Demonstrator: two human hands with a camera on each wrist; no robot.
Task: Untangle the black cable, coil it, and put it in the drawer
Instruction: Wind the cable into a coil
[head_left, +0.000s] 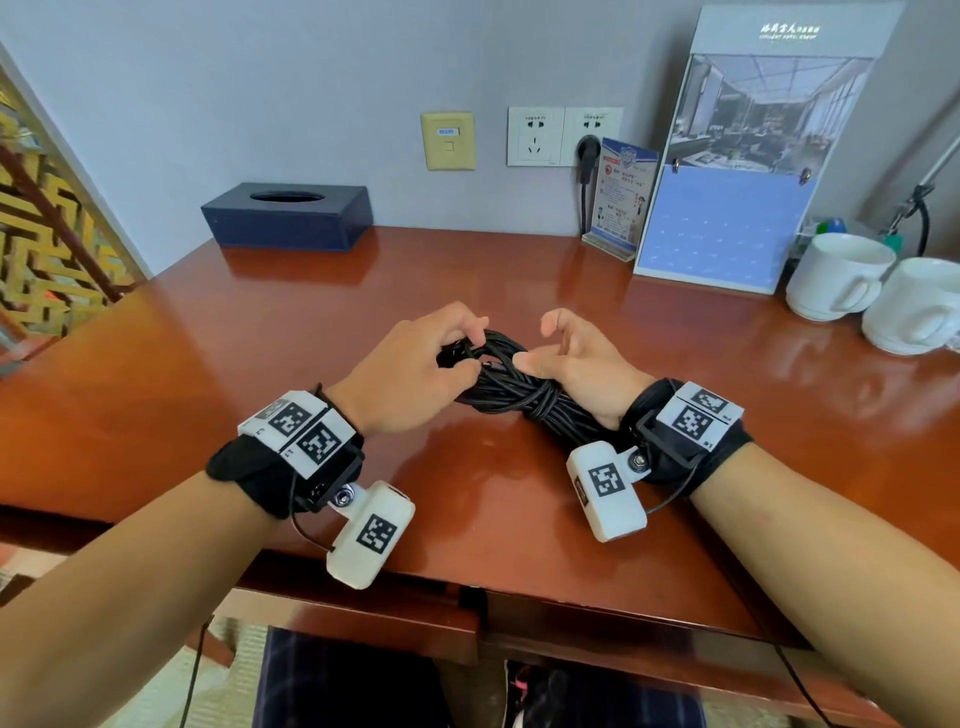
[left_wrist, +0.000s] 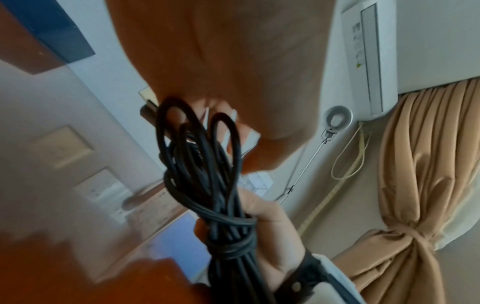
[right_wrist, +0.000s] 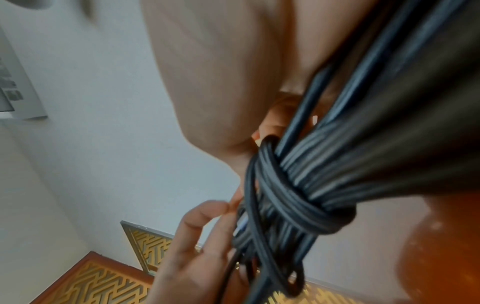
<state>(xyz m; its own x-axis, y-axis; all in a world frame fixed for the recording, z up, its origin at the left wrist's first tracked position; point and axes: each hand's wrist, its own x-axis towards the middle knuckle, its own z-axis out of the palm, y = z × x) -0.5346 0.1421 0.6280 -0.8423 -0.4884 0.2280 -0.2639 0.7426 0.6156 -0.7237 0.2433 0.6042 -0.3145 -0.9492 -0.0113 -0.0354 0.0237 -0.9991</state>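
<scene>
The black cable (head_left: 519, 395) is a bundle of several loops lying on the wooden desk (head_left: 260, 338), with a few turns wrapped round its middle like a knot (right_wrist: 298, 195). My left hand (head_left: 470, 348) pinches the loops at the bundle's far end, and its fingers (right_wrist: 205, 214) show in the right wrist view. My right hand (head_left: 540, 343) holds the bundle between thumb and palm near the wrap, forefinger raised; this grip on the cable (left_wrist: 207, 185) also shows in the left wrist view. A drawer front (head_left: 363, 623) sits under the desk's near edge.
A dark blue tissue box (head_left: 288, 215) stands at the back left. Two white mugs (head_left: 836, 275) are at the right, beside a tall placard (head_left: 737, 156) and a small sign (head_left: 621, 197). A plug (head_left: 589, 150) sits in the wall socket.
</scene>
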